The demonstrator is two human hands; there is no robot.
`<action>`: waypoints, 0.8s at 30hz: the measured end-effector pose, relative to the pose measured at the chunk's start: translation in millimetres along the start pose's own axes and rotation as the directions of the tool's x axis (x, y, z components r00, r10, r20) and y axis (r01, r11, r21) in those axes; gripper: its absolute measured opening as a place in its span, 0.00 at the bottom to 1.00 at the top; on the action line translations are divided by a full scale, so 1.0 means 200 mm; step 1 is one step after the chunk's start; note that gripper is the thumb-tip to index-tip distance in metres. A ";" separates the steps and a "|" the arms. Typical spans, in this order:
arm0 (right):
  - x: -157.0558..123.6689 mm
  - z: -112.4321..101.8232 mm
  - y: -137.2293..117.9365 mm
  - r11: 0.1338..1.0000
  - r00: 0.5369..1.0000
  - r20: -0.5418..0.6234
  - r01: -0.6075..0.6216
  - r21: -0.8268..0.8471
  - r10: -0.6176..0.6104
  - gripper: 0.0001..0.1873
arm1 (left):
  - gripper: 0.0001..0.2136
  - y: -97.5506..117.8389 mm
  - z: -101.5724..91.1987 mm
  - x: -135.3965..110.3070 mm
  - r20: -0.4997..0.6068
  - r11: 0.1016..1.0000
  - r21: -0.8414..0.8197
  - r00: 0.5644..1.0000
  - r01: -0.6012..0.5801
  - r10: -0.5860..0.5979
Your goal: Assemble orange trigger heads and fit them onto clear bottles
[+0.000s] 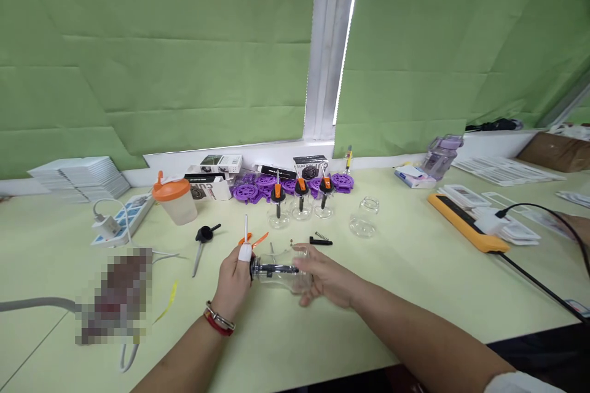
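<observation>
A clear bottle (281,282) lies sideways between my hands, with a dark tube inside it. My left hand (232,279) is closed around the black cap (252,268) at the bottle's neck; a white wrap covers the thumb, and a thin white stick (246,228) rises beside it. My right hand (334,276) grips the bottle's base, its fingers slightly blurred. Just beyond lie orange pieces (260,238), a black part (321,241) and a small spring (322,235). To the left rests a black cap with a stem (205,234).
Three bottles with black and orange tops (301,202) stand behind my hands, before purple round parts (246,193) and boxes (216,187). An open clear bottle (364,221) is at right. Power strips (465,221) and an orange-lidded cup (179,206) flank them. Another person's hand (578,227) shows far right.
</observation>
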State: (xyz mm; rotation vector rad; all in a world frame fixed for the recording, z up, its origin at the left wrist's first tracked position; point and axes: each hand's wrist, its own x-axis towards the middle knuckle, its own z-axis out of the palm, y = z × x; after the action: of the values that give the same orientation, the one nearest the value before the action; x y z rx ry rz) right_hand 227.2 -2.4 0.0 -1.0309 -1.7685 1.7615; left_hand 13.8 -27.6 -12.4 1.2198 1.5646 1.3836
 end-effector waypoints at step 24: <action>-0.15 -0.11 0.06 0.653 0.826 -0.041 0.413 -0.634 -0.562 0.32 | 0.19 0.02 -0.06 0.04 -0.030 0.981 -0.102 0.986 0.163 -0.167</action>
State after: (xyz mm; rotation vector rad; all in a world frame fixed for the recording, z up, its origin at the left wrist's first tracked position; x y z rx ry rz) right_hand 264.6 -12.1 -2.9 -0.8043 -2.2335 0.7039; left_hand 0.3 -23.6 -6.7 0.9870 1.5661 1.3668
